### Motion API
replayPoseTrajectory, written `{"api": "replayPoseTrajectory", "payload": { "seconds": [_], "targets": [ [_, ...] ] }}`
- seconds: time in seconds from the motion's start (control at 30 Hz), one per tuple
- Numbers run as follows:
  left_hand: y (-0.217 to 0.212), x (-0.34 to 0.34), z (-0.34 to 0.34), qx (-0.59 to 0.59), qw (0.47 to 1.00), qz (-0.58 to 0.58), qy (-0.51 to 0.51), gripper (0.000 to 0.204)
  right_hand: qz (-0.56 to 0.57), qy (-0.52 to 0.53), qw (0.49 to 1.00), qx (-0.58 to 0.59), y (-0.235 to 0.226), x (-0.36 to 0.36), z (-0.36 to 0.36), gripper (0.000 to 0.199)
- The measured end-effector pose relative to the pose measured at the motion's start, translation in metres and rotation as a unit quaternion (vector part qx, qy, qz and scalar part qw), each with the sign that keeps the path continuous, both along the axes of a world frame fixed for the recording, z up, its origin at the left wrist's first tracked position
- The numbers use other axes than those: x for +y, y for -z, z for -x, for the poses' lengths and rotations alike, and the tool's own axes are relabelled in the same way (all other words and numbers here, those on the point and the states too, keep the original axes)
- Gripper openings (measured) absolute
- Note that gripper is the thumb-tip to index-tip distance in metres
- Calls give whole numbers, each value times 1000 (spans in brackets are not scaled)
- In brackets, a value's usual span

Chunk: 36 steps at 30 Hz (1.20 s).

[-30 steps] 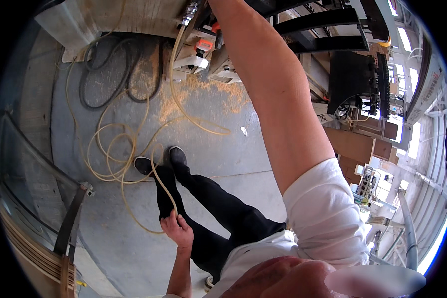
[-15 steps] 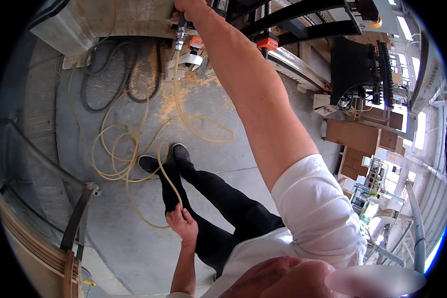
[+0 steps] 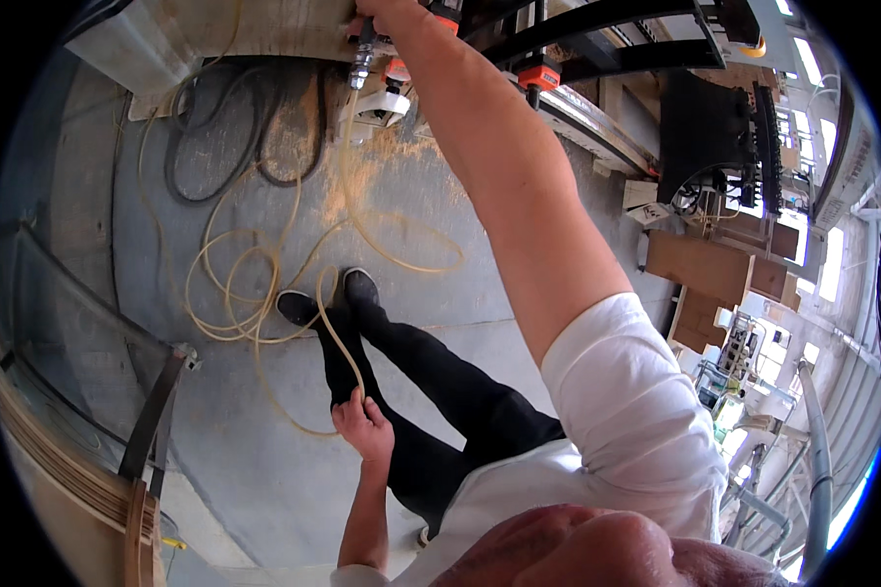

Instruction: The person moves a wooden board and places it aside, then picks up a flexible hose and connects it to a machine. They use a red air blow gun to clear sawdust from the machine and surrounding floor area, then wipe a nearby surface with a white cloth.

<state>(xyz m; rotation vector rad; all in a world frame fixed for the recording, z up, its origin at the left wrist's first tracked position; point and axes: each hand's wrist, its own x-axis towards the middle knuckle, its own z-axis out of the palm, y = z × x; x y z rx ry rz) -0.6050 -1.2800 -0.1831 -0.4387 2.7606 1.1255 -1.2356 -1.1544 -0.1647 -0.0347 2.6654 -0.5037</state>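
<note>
At the top edge, my right hand (image 3: 387, 12) is closed around the dark handle of an air tool (image 3: 364, 44); its upper part is out of view. A silver coupling (image 3: 359, 76) joins the handle to a thin, yellowish air hose (image 3: 348, 176). The hose drops from there and lies in loose loops on the floor by my shoes. Lower down, beside my leg, my left hand (image 3: 364, 430) pinches a raised stretch of that hose between thumb and fingers.
Orange-and-black machine parts (image 3: 538, 75) sit on a rail under black frame bars (image 3: 617, 56). A dark thick hose (image 3: 171, 171) coils on the sawdust-strewn floor (image 3: 440, 372). Stacked boards (image 3: 69, 460) stand at lower left, with a metal-framed rack (image 3: 98, 293) beyond. Brown boxes (image 3: 700, 266) are at right.
The view has shifted slightly, so the floor and machine sit a little differently. Both hands keep their holds, the right on the air tool and the left on the hose.
</note>
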Motion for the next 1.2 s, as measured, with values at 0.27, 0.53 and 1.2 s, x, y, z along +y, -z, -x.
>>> {"api": "replayPoseTrajectory", "payload": {
  "seconds": [0.27,0.53,1.2],
  "targets": [
    [-4,17,-24,-82,996,-7,41,25,299,324,897,-18,-60,-13,-142,26],
    [-31,9,-53,-169,979,-24,115,20,290,392,872,-40,-143,107,-350,33],
    [-154,106,-94,-301,899,146,284,31,424,422,801,-26,-263,364,-472,34]
  ]
}}
